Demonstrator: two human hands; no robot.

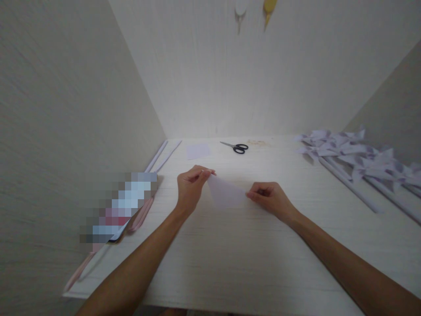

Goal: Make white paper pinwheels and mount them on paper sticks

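Observation:
A sheet of pale lilac paper (226, 194) is stretched between my two hands, a little above the white table. My left hand (193, 184) pinches its upper left corner between thumb and fingers. At the right corner, my right hand (268, 197) grips the sheet with closed fingertips. Beyond the hands lie a pair of black-handled scissors (237, 147), blades pointing left, and a second flat piece of lilac paper (198, 151).
Several paper pinwheels (355, 156) on pale sticks (350, 186) are piled at the right. Along the left wall lie lilac strips (164, 158), pink strips (142, 216) and a pixelated, blurred-out object (126, 204). White (240, 8) and yellow (269, 6) hooks hang on the back wall.

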